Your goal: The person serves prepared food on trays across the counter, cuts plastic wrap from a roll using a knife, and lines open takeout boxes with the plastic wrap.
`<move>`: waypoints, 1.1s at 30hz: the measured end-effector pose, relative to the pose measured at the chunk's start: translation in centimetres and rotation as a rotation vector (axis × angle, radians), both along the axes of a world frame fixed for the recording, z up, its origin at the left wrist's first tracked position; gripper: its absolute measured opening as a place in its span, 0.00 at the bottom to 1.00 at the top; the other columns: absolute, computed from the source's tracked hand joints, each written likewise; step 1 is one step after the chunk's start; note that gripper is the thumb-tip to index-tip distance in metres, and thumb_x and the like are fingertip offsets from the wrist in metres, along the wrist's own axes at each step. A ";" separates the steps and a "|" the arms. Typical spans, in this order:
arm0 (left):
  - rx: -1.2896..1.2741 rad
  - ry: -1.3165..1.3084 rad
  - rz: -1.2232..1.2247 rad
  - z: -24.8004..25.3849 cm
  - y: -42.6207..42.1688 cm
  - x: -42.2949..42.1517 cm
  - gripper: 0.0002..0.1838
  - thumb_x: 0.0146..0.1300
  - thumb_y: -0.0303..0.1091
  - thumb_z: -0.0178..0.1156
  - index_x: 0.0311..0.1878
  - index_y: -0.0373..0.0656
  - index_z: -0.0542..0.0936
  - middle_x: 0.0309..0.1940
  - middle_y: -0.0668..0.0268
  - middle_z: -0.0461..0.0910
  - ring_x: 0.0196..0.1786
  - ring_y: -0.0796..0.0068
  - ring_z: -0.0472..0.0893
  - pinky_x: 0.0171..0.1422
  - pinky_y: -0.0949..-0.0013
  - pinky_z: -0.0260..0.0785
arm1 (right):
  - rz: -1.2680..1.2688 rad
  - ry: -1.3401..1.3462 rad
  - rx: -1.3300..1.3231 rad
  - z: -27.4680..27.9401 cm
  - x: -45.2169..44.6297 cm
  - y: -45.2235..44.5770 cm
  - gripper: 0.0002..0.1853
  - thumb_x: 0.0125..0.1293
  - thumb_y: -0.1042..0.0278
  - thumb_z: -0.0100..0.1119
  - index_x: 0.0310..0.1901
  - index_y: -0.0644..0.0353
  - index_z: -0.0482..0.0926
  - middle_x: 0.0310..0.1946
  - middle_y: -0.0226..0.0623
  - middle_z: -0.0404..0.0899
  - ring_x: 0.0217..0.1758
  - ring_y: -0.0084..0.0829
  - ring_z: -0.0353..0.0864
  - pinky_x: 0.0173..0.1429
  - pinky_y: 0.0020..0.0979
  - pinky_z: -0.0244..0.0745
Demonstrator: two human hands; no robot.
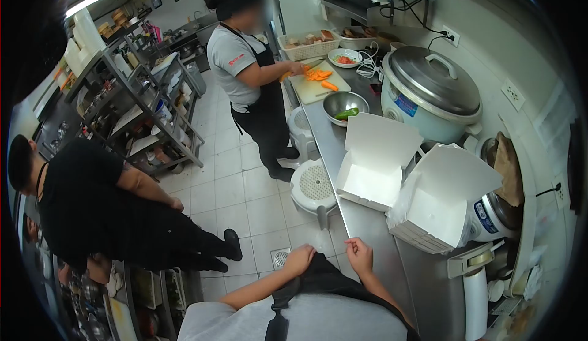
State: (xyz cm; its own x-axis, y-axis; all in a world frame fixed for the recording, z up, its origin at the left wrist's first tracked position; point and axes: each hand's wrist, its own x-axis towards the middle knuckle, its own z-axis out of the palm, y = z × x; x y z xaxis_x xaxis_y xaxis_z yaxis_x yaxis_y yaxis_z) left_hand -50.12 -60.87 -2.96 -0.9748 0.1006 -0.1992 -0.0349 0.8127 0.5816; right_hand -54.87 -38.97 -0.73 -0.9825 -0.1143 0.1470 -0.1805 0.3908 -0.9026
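Note:
My left hand (300, 259) is closed on the upper edge of a black apron (331, 273), which hangs at my front over a grey shirt. To the right, my right hand (359, 254) is raised by the edge of the metal counter (373, 231), its fingers curled and pinched together. Whatever is between those fingers, if anything, is too small to make out. Just beyond it on the counter stand an open white takeaway box (370, 176) and a stack of open white boxes (429, 215).
A large rice cooker (422, 105), a metal bowl (344, 107) and a cutting board (334, 82) with carrots line the counter. A co-worker (245, 65) cuts there; another person (92, 200) bends at left. White stools (311, 185) stand beside the counter.

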 end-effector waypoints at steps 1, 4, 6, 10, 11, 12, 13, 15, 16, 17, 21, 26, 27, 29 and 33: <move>-0.008 0.037 -0.019 0.2 0.2 -0.4 0.17 0.68 0.41 0.47 0.39 0.38 0.78 0.38 0.51 0.80 0.45 0.49 0.79 0.49 0.50 0.71 | -0.004 -0.008 -0.005 0.1 0.1 0.0 0.05 0.61 0.77 0.56 0.36 0.62 0.81 0.17 0.29 0.74 0.19 0.18 0.70 0.27 0.24 0.67; -0.051 -0.114 -0.204 -4.5 0.0 -1.4 0.17 0.68 0.42 0.48 0.42 0.39 0.80 0.41 0.52 0.80 0.45 0.51 0.80 0.51 0.51 0.72 | -0.008 -0.013 -0.018 0.2 0.0 -0.2 0.05 0.61 0.77 0.56 0.36 0.62 0.81 0.17 0.29 0.74 0.19 0.17 0.70 0.27 0.23 0.66; -0.224 -0.204 -0.220 -6.1 0.4 -1.1 0.19 0.67 0.45 0.49 0.45 0.39 0.80 0.44 0.51 0.80 0.48 0.52 0.80 0.53 0.53 0.72 | -0.012 -0.002 -0.022 -0.2 0.0 -0.2 0.05 0.61 0.77 0.56 0.36 0.62 0.81 0.17 0.29 0.74 0.19 0.17 0.69 0.27 0.23 0.66; -0.365 -0.571 -0.233 -14.0 -0.5 0.7 0.23 0.66 0.50 0.50 0.49 0.40 0.81 0.48 0.50 0.81 0.55 0.53 0.78 0.59 0.56 0.71 | -0.008 -0.010 -0.015 0.2 0.1 -0.1 0.05 0.61 0.77 0.56 0.36 0.62 0.81 0.17 0.28 0.73 0.19 0.17 0.69 0.26 0.23 0.66; -0.254 -0.581 -0.215 -16.2 -1.1 1.4 0.24 0.65 0.51 0.50 0.50 0.40 0.81 0.49 0.50 0.80 0.56 0.53 0.78 0.59 0.56 0.70 | -0.009 -0.008 -0.015 0.2 0.2 -0.1 0.05 0.61 0.77 0.56 0.36 0.62 0.81 0.17 0.28 0.73 0.19 0.17 0.69 0.26 0.23 0.66; -0.144 -0.590 -0.198 -18.1 -2.1 2.1 0.25 0.65 0.53 0.51 0.51 0.40 0.81 0.50 0.49 0.80 0.57 0.52 0.77 0.60 0.55 0.70 | -0.010 -0.006 -0.014 0.2 0.2 -0.1 0.05 0.61 0.77 0.56 0.36 0.62 0.81 0.17 0.28 0.73 0.18 0.17 0.69 0.26 0.23 0.65; -0.033 -0.598 -0.180 -19.1 -2.9 2.5 0.26 0.64 0.54 0.51 0.52 0.41 0.80 0.51 0.49 0.80 0.58 0.51 0.77 0.61 0.55 0.69 | -0.008 -0.001 -0.011 0.2 0.2 0.0 0.05 0.61 0.77 0.56 0.36 0.62 0.81 0.17 0.28 0.74 0.18 0.17 0.69 0.26 0.23 0.66; 0.001 -0.599 -0.193 -19.4 -4.5 2.4 0.27 0.64 0.54 0.51 0.54 0.42 0.80 0.50 0.49 0.80 0.57 0.50 0.77 0.62 0.55 0.68 | -0.004 0.008 -0.007 -0.1 0.2 0.0 0.05 0.61 0.77 0.56 0.36 0.62 0.81 0.17 0.28 0.74 0.18 0.17 0.69 0.26 0.23 0.66; 0.017 -0.601 -0.197 -19.4 -5.3 2.6 0.27 0.63 0.54 0.51 0.54 0.42 0.80 0.50 0.49 0.80 0.57 0.49 0.77 0.62 0.55 0.68 | -0.006 0.002 -0.018 -0.3 0.2 0.0 0.05 0.61 0.77 0.56 0.36 0.62 0.81 0.17 0.28 0.74 0.18 0.17 0.69 0.26 0.23 0.66; 0.010 -0.616 -0.169 -19.4 -6.1 2.9 0.27 0.63 0.54 0.51 0.54 0.41 0.80 0.50 0.48 0.80 0.56 0.49 0.78 0.62 0.55 0.68 | -0.007 -0.003 -0.029 -0.6 0.2 -0.1 0.05 0.61 0.77 0.56 0.36 0.62 0.81 0.17 0.28 0.74 0.18 0.17 0.69 0.26 0.23 0.66; -0.058 -0.668 -0.104 -21.1 -9.1 4.6 0.23 0.64 0.49 0.53 0.49 0.39 0.81 0.43 0.52 0.83 0.49 0.54 0.82 0.55 0.57 0.72 | -0.011 0.014 -0.002 0.0 0.1 -0.1 0.04 0.59 0.76 0.58 0.35 0.59 0.81 0.17 0.34 0.77 0.17 0.24 0.75 0.26 0.27 0.70; -0.029 -0.770 -0.080 -20.2 -11.4 8.3 0.21 0.64 0.47 0.53 0.49 0.39 0.81 0.42 0.54 0.83 0.47 0.57 0.82 0.53 0.59 0.73 | -0.012 0.016 0.020 0.0 0.0 0.0 0.05 0.59 0.76 0.58 0.36 0.59 0.82 0.18 0.34 0.77 0.17 0.24 0.75 0.26 0.27 0.70; -0.006 -0.788 -0.077 -19.8 -11.7 9.3 0.21 0.64 0.46 0.54 0.48 0.39 0.81 0.42 0.54 0.83 0.47 0.58 0.82 0.52 0.60 0.73 | -0.008 0.019 0.031 0.1 0.2 0.0 0.05 0.59 0.76 0.58 0.36 0.59 0.82 0.18 0.34 0.77 0.17 0.24 0.75 0.26 0.26 0.69; 0.050 -0.822 -0.074 -19.0 -12.7 11.5 0.20 0.64 0.45 0.54 0.48 0.39 0.81 0.42 0.55 0.83 0.46 0.59 0.82 0.52 0.60 0.73 | -0.004 -0.019 0.015 0.1 0.3 -0.1 0.05 0.60 0.76 0.58 0.36 0.59 0.82 0.18 0.34 0.77 0.17 0.23 0.75 0.26 0.26 0.69; 0.209 -0.860 -0.054 -16.2 -12.8 14.6 0.18 0.64 0.43 0.54 0.48 0.40 0.81 0.41 0.57 0.83 0.45 0.61 0.82 0.50 0.62 0.74 | -0.011 0.002 -0.002 -0.5 0.1 0.0 0.05 0.60 0.76 0.58 0.36 0.59 0.82 0.18 0.33 0.77 0.17 0.22 0.74 0.26 0.26 0.69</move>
State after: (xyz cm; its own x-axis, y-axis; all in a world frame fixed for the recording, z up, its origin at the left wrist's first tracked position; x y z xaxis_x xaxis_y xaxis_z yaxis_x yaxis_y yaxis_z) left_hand -35.48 -73.66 -19.17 -0.4887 0.2582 -0.8334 -0.4933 0.7060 0.5081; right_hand -54.74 -39.00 -1.19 -0.9833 -0.1036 0.1495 -0.1785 0.3909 -0.9030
